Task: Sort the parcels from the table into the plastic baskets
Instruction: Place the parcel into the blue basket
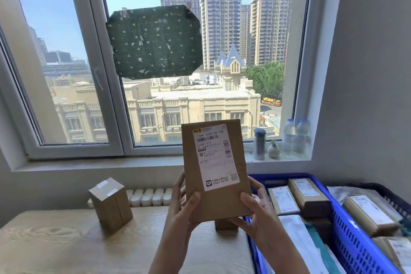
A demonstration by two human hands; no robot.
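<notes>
Parcel (216,171): held upright over the table (66,247), label facing the camera.
Left hand (182,209): fingers (179,187) grip its lower left.
Right hand (255,209): fingers grip its lower right.

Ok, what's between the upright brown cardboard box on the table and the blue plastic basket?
Head view: the left hand and right hand hold a labelled brown parcel; a small brown box sits behind them.

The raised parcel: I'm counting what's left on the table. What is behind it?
Behind the parcel, gripped by the left hand and right hand, the bottom of a brown box shows on the table. Its upper part is covered, so any label is hidden.
</notes>
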